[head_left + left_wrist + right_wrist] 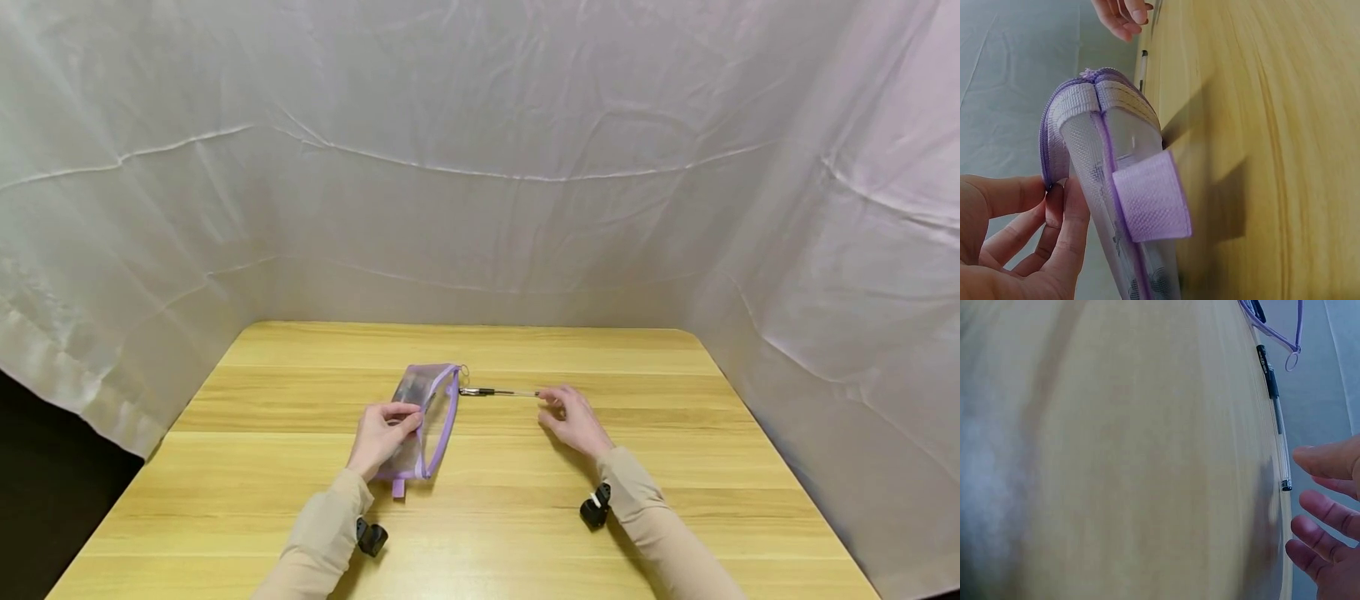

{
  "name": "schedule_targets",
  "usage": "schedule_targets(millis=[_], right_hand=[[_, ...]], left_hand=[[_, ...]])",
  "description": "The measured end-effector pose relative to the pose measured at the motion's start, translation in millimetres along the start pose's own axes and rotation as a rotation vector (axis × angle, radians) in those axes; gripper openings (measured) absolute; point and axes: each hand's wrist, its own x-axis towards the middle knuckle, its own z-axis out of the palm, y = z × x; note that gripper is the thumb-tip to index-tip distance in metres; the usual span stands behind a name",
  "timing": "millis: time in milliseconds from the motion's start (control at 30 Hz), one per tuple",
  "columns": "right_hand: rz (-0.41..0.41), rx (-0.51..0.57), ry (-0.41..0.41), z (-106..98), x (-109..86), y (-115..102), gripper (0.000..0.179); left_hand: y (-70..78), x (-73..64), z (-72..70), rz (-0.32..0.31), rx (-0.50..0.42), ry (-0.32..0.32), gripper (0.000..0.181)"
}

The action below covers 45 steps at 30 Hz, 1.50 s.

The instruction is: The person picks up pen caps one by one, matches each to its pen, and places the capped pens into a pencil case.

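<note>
A see-through mesh zip pouch [405, 454] with purple edging stands on the table, its zipped mouth spread apart toward the right. My left hand [384, 437] pinches the near rim of that mouth between thumb and fingers, as the left wrist view shows. A purple fabric tab [1152, 197] sticks out from the pouch's end. Right of the mouth lies a clear pen [498, 392] with a black cap. My right hand [573, 419] hovers at the pen's far end, fingers loosely bent and apart; in the right wrist view nothing is between them.
A small ring [1292, 361] hangs from the zip end of the pouch. Something dark shows inside the pouch, next to its mouth. The wooden table [480, 533] has pale curtains [480, 233] around its back and sides.
</note>
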Motion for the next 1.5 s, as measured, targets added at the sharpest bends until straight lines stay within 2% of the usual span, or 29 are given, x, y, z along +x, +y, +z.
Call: schedule_targets(millis=[600, 767, 867, 1233, 1500], right_hand=[[-0.046, -0.067, 0.011, -1.9, -3.7, 5.8, 0.035], [-0.01, -0.074, -0.007, -2.2, -1.6, 1.8, 0.04], [0.013, -0.07, -0.028, -1.8, 2.1, -2.6, 0.043], [-0.003, -0.092, -0.033, 7.2, 21.0, -7.1, 0.041], [-0.003, -0.132, -0.018, 13.3, 34.1, -10.7, 0.037]], left_hand=[[-5.3, 6.4, 1.8, 0.019, 0.118, 0.034, 0.016], [-5.9, 6.7, 1.8, 0.014, 0.122, 0.035, 0.016], [-4.8, 6.0, 1.9, 0.016, 0.126, 0.036, 0.016], [-5.2, 5.4, 2.0, -0.002, 0.078, 0.024, 0.017], [-4.8, 6.1, 1.9, 0.003, 0.095, 0.03, 0.016]])
